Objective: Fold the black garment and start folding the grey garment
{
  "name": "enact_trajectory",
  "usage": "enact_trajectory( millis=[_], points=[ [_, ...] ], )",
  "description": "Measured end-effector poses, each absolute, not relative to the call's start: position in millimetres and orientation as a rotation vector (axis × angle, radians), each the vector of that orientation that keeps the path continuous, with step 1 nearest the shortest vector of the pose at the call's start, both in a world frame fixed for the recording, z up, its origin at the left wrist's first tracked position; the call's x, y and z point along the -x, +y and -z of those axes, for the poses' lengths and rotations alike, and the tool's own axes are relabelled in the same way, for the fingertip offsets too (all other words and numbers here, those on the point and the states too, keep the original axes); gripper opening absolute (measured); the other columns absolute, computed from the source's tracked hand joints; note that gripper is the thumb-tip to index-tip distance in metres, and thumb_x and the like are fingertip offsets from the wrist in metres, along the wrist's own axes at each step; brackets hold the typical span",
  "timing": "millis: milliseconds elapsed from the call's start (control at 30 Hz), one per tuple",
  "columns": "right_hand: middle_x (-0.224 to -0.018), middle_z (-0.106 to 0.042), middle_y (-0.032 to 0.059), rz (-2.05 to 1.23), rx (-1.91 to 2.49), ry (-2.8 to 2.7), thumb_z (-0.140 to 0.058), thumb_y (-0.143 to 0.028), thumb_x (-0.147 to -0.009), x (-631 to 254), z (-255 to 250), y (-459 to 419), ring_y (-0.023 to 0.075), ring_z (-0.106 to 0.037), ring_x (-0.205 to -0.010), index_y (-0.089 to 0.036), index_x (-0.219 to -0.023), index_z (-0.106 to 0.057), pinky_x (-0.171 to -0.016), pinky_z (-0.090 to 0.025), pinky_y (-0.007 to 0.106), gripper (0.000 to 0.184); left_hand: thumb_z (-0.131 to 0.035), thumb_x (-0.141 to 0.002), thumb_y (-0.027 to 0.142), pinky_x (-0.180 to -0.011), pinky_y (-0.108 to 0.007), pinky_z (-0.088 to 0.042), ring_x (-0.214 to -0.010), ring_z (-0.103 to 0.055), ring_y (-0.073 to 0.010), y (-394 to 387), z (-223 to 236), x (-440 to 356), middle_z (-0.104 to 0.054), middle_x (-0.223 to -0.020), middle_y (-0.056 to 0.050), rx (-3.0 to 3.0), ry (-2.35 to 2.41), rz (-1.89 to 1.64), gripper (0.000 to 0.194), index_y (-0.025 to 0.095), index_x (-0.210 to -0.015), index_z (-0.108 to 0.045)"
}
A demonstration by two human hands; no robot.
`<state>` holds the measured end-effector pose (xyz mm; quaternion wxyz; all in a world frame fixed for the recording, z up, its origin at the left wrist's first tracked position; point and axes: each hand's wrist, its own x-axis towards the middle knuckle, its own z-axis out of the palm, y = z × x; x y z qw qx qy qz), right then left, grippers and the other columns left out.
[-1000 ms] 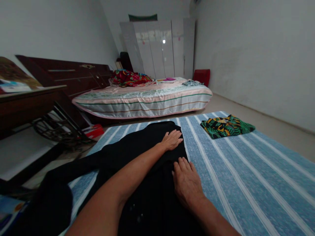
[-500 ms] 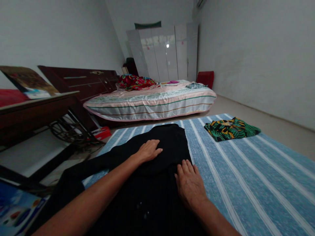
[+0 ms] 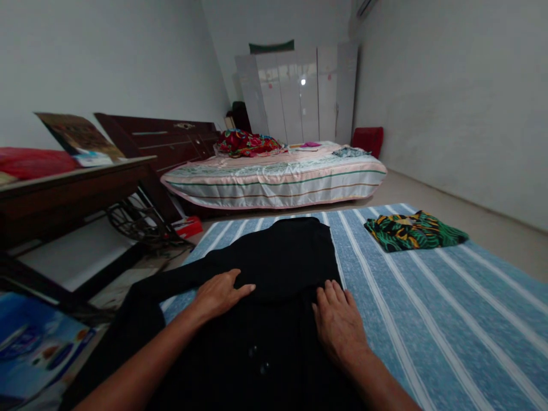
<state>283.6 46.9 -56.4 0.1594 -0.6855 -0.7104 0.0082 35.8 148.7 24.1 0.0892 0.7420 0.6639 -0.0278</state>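
Note:
A black long-sleeved garment [image 3: 282,257] lies spread on a blue striped sheet [image 3: 428,319] in front of me. My left hand [image 3: 218,294] rests flat on the garment's left side, fingers stretched out, near where a sleeve runs off to the left. My right hand [image 3: 338,322] lies flat, palm down, on the garment's right edge, fingers together and pointing away from me. Neither hand grips anything.
A folded green and yellow patterned cloth [image 3: 413,231] lies on the sheet at the right. Beyond is a mattress [image 3: 278,180] with clothes on it, then white wardrobes [image 3: 299,94]. A dark wooden table [image 3: 68,191] with a treadle stand is at the left.
My left hand has slid across the black garment from its upper right toward the left and nearer to me. My right hand has stayed nearly in place. The view has shifted left.

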Motion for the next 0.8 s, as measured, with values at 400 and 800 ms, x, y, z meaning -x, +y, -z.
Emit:
enact_trajectory(
  millis=[400, 800],
  points=[
    [-0.134, -0.048, 0.0193, -0.015, 1.964, -2.057, -0.036, -0.025, -0.093, -285, 56, 46, 0.0325, -0.04, -0.127, -0.008, -0.127, -0.053, -0.101, -0.03, 0.048, 0.041, -0.059, -0.063, 0.058, -0.067, -0.029, -0.048, -0.081, -0.063, -0.0234, 121, -54, -64, -0.069, -0.083, -0.003, -1.628, 1.521, -0.423, 0.048, 0.017, -0.087, -0.065],
    [-0.132, -0.051, 0.0181, -0.013, 1.916, -1.996, -0.036, -0.023, -0.091, -285, 61, 46, 0.033, -0.042, -0.125, -0.009, -0.122, -0.057, -0.1, -0.032, 0.049, 0.04, -0.053, -0.074, 0.037, -0.074, -0.026, -0.047, -0.086, -0.061, -0.0211, 77, -53, -45, -0.068, -0.09, 0.001, -1.931, 1.405, -0.346, 0.027, 0.021, -0.093, -0.063]
  ],
)
